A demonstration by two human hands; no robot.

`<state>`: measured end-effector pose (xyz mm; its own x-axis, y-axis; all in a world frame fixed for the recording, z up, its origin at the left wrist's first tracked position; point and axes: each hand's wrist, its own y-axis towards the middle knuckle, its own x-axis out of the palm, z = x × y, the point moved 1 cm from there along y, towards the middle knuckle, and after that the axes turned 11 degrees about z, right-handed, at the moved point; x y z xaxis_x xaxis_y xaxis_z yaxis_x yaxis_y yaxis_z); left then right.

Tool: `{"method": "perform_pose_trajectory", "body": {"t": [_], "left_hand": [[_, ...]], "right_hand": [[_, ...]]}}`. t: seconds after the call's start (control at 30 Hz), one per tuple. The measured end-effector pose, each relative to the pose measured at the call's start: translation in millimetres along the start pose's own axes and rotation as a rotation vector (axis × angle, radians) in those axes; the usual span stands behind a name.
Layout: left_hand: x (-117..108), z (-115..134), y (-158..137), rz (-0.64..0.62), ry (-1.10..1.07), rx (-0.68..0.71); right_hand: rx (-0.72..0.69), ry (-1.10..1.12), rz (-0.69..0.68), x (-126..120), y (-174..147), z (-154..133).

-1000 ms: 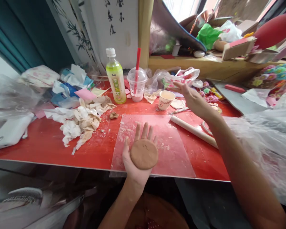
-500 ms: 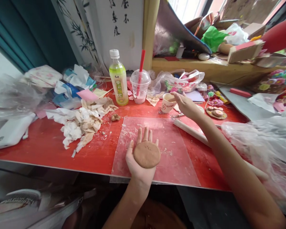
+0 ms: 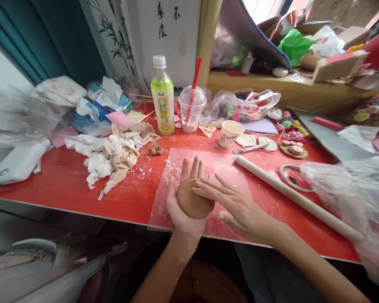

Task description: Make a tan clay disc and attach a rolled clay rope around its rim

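A flat round disc of brown clay rests on the upturned palm of my left hand, whose fingers stretch out beyond its far edge. From the right, my right hand reaches over, fingers extended and palm down. Its fingertips lie on the upper right part of the disc and hide some of it. Both hands are above a clear plastic sheet on the red table. Past the sheet stands a paper cup, with pale flat discs to its right.
A long pale rolling pin lies diagonally on the right, near a crumpled plastic bag. Crumpled tissues are at left. A drink bottle and a lidded cup with red straw stand at the back.
My right hand has come back from the paper cup and down onto the clay disc. My left hand still supports the disc. The view has shifted slightly.
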<state>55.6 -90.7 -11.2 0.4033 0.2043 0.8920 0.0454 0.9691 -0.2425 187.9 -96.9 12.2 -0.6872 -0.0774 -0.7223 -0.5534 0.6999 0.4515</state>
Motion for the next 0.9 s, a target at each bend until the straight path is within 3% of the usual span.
{"method": "perform_pose_trajectory", "body": {"t": [0.27,0.37,0.5,0.67,0.83,0.9], "left_hand": [[-0.1,1.0,-1.3,-0.018,-0.132,-0.023],[-0.7,1.0,-1.4,-0.017,-0.156,-0.024],[-1.9,-0.3,-2.1,-0.021,-0.154,-0.007],[-2.2,-1.5,-3.4,-0.022,-0.122,-0.03],[-0.6,-0.9,-4.4,-0.009,-0.132,-0.012],[-0.2,-1.1,-5.1,-0.013,-0.15,-0.037]], "right_hand": [[-0.201,-0.315,0.082,12.4,-8.0,-7.4],[-0.198,-0.388,0.164,11.0,-9.9,-4.5],[-0.225,-0.311,0.08,12.8,-15.2,-5.8],[-0.177,-0.41,0.202,16.3,-14.9,-7.0],[-0.23,-0.338,0.117,18.2,-20.2,-9.2],[-0.177,-0.402,0.169,19.1,-23.2,-9.3]]}}
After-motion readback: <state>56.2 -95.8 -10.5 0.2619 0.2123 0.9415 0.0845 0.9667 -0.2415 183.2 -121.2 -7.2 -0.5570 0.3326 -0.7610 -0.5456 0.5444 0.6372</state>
